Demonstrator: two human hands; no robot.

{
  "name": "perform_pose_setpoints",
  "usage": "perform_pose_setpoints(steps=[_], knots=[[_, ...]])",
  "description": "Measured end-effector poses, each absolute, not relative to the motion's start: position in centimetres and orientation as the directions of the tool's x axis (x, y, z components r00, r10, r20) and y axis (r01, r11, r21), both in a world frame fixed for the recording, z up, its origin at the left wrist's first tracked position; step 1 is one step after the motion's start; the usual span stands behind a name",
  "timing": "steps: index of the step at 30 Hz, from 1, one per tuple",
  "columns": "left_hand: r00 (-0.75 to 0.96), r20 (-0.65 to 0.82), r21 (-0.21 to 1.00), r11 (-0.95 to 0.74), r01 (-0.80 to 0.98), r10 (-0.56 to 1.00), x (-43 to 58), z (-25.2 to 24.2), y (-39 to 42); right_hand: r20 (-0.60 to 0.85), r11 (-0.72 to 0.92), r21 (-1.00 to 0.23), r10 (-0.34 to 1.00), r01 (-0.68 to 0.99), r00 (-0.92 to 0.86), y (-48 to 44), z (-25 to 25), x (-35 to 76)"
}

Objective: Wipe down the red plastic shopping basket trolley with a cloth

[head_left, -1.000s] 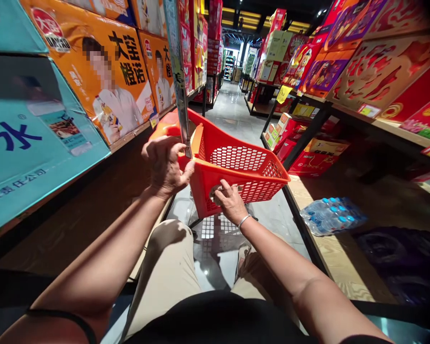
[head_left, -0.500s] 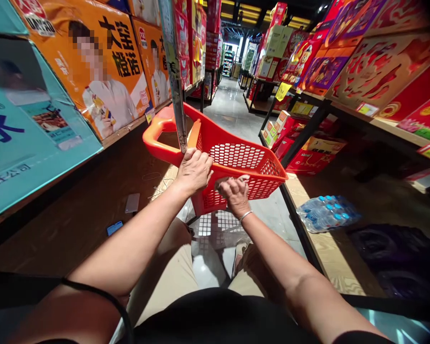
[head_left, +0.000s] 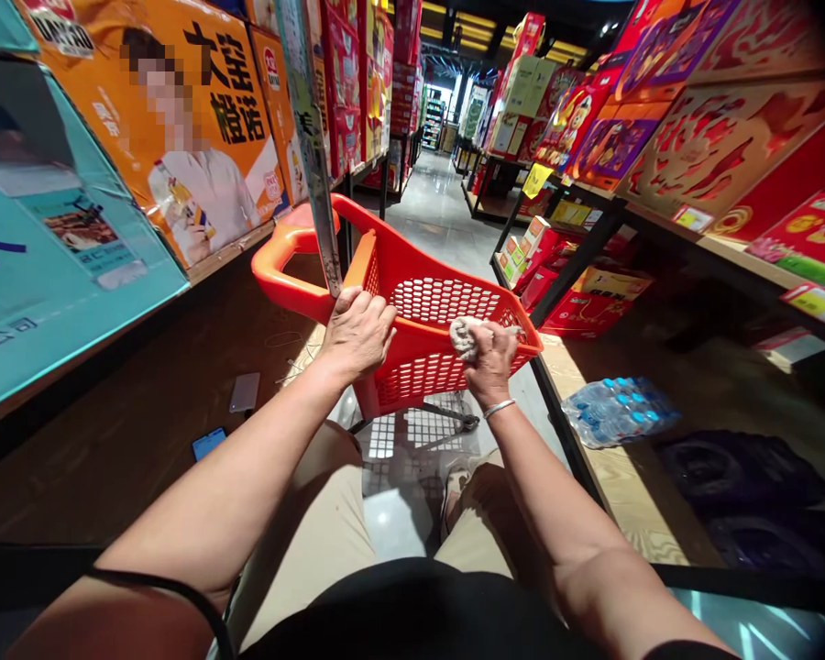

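In front of my knees stands a red plastic shopping cart (head_left: 419, 371) with a honeycomb mesh basket and a looped handle at its left end. The fingers of my left hand (head_left: 358, 335) are closed over the near rim, just below a worn metal pole (head_left: 316, 174) that rises beside the handle. Toward the basket's right end, my right hand (head_left: 493, 365) grips a rolled, pale grey-beige cloth (head_left: 463, 339) against the near rim. The cloth partly shows beyond my fingers; the palm side is hidden.
Orange drink cartons (head_left: 199, 137) and turquoise cartons (head_left: 69, 247) fill the left shelf. Below lie a phone (head_left: 210, 445) and a grey flat object (head_left: 245, 392). On the right, a bottled water pack (head_left: 619, 412) sits low, under red gift boxes (head_left: 763, 147). A tiled aisle (head_left: 434, 197) runs ahead.
My right hand has slid right along the near rim with the cloth, which shows more now. My left hand keeps its grip on the rim. The whole view has shifted slightly.
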State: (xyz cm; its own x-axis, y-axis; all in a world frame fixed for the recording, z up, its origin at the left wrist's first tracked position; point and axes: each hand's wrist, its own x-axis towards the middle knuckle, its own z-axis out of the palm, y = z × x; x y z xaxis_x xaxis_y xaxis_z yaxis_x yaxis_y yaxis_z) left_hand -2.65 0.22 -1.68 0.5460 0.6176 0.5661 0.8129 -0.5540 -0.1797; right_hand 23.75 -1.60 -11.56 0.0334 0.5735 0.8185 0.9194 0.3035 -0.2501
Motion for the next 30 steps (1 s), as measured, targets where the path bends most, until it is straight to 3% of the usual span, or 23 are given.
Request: perform_pose_setpoints(steps=[6, 9, 12, 14, 17, 19, 21, 24, 27, 30], knots=[[0.545, 0.581, -0.183, -0.556, 0.811, 0.604, -2.5, -1.7, 0.0, 0.717, 0.372, -0.230, 0.690, 0.899, -0.102, -2.2, -9.1, 18.1], [0.548, 0.580, -0.172, -0.567, 0.806, 0.603, -2.7, -1.6, 0.0, 0.675, 0.482, -0.183, 0.695, 0.857, -0.246, -1.2, -6.7, 16.4], [0.564, 0.575, -0.189, -0.575, 0.796, 0.592, -3.0, -1.6, -0.1, 0.661, 0.481, -0.165, 0.702, 0.861, -0.266, -0.1, -6.5, 19.3], [0.562, 0.577, -0.176, -0.581, 0.795, 0.593, -3.0, -1.6, -0.1, 0.655, 0.394, -0.179, 0.731, 0.901, -0.190, 0.2, -7.5, 24.0], [0.546, 0.584, -0.164, -0.571, 0.805, 0.601, -2.8, -1.6, -0.2, 0.618, 0.140, -0.259, 0.785, 0.956, 0.052, -0.1, -9.4, 32.4], [0.541, 0.588, -0.172, -0.560, 0.811, 0.602, -2.5, -1.7, -0.2, 0.577, -0.063, -0.341, 0.774, 0.938, 0.262, -0.4, -10.0, 36.2], [0.540, 0.590, -0.178, -0.555, 0.813, 0.600, -2.0, -1.8, -0.2, 0.562, -0.135, -0.401, 0.745, 0.906, 0.360, -0.5, -10.0, 36.5], [0.545, 0.588, -0.181, -0.559, 0.809, 0.598, -1.4, -1.9, -0.2, 0.636, 0.049, -0.397, 0.735, 0.917, 0.236, -0.3, -9.1, 30.6], [0.549, 0.586, -0.174, -0.570, 0.803, 0.596, -1.1, -1.9, -0.2, 0.712, 0.308, -0.312, 0.703, 0.899, 0.007, -0.3, -7.8, 22.2], [0.557, 0.581, -0.190, -0.567, 0.802, 0.594, -1.3, -1.8, -0.1, 0.751, 0.449, -0.237, 0.647, 0.862, -0.131, -0.5, -7.7, 18.5]])
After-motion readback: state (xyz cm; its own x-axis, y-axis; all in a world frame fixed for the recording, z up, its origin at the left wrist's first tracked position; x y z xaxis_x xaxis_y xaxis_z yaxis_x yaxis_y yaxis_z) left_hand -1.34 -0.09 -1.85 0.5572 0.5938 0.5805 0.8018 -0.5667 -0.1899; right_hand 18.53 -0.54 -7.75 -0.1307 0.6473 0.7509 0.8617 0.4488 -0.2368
